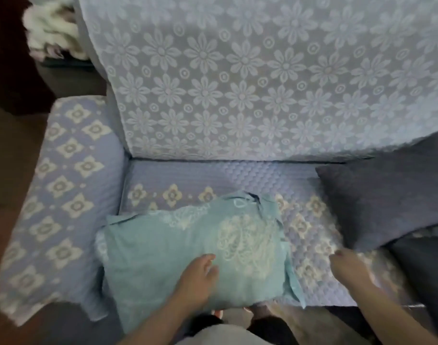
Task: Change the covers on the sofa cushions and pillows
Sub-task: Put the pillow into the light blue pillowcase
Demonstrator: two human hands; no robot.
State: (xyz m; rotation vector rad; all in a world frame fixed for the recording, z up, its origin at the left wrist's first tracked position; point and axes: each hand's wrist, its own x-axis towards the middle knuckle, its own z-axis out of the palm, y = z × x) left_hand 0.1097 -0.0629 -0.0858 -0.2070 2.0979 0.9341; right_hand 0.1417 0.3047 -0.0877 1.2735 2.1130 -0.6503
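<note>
A teal pillow with a pale lace-like print lies on the sofa seat, its cover loose and open along the right edge. My left hand rests on top of it with relaxed fingers. My right hand hovers over the seat to the right of the pillow, fingers loosely bent, holding nothing. A dark blue-grey cushion leans at the right end of the seat, just beyond my right hand.
The backrest wears a pale blue daisy-print cover. The left armrest has a lavender diamond-flower cover. A white fluffy bundle sits behind the sofa at top left. Another dark cushion lies at the lower right.
</note>
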